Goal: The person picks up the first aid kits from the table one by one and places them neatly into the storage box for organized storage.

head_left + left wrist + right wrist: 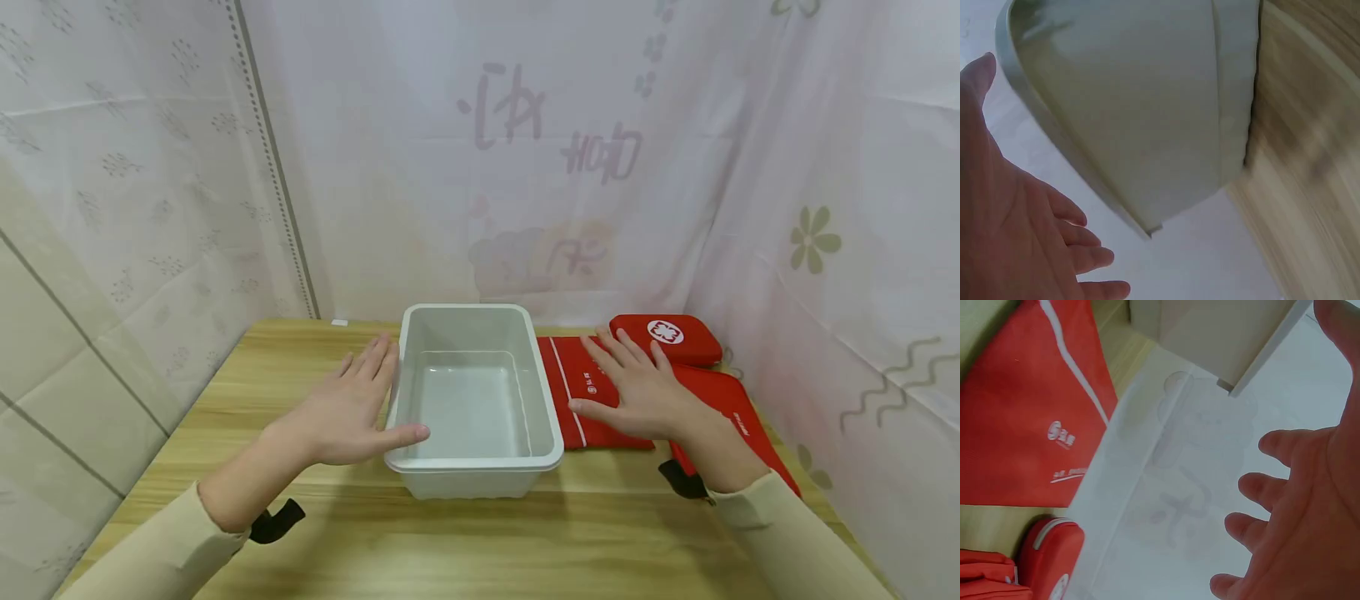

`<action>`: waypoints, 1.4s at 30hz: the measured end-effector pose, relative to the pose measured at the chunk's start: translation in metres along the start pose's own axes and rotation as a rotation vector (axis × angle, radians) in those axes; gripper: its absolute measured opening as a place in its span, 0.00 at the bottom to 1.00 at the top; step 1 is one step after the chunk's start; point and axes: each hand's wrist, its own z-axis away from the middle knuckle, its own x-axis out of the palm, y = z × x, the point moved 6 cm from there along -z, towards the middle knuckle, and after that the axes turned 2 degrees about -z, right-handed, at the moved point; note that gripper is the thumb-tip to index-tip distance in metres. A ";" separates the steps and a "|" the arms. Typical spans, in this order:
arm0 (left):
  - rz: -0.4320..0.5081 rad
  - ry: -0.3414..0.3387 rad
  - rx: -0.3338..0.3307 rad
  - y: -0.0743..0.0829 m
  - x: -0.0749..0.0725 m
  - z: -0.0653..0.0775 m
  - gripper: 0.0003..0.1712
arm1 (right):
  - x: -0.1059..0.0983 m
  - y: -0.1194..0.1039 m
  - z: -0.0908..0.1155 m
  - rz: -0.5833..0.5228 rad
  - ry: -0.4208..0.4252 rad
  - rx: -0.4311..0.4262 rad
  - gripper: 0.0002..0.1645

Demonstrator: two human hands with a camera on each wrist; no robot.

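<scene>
In the head view a pale grey plastic basin [472, 408], rectangular and deep, stands on the wooden table with nothing in it. My left hand [352, 408] hovers at its left rim, fingers straight and thumb spread over the near left corner. From the left wrist view, the palm of that hand [1016, 231] faces the basin's outer wall [1135, 112]. Right of the basin, my right hand [637, 392] is held with fingers spread above a flat red pouch [566, 392] with a white stripe. Neither hand holds anything.
A red zip case [690, 337] with a white round emblem lies at the back right. Nearer, another red pouch [738, 408] sits partly under my right forearm. Patterned white curtains [480, 167] enclose the wooden table [480, 550] at the back and sides.
</scene>
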 end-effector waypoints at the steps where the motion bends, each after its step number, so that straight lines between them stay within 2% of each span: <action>1: 0.002 -0.004 0.003 0.004 0.001 -0.001 0.76 | 0.001 0.001 0.001 0.001 -0.001 0.004 0.65; 6: 0.020 -0.035 0.003 0.016 0.009 -0.003 0.80 | 0.009 0.008 0.006 -0.020 -0.008 0.023 0.67; 13: 0.068 -0.042 -0.011 0.017 0.017 -0.003 0.84 | 0.022 0.027 0.004 -0.055 -0.029 0.066 0.65; 20: 0.153 -0.080 -0.066 0.012 0.022 -0.002 0.86 | 0.057 0.042 -0.010 -0.092 -0.163 0.085 0.56; 24: 0.168 -0.086 -0.069 0.013 0.023 -0.002 0.85 | 0.075 0.046 -0.015 -0.143 -0.222 0.110 0.52; 28: 0.175 -0.090 -0.066 0.014 0.025 -0.002 0.86 | 0.086 0.048 -0.016 -0.139 -0.263 0.131 0.46; 42: 0.180 -0.090 -0.066 0.012 0.026 -0.003 0.85 | 0.089 0.042 -0.010 -0.074 -0.270 0.150 0.48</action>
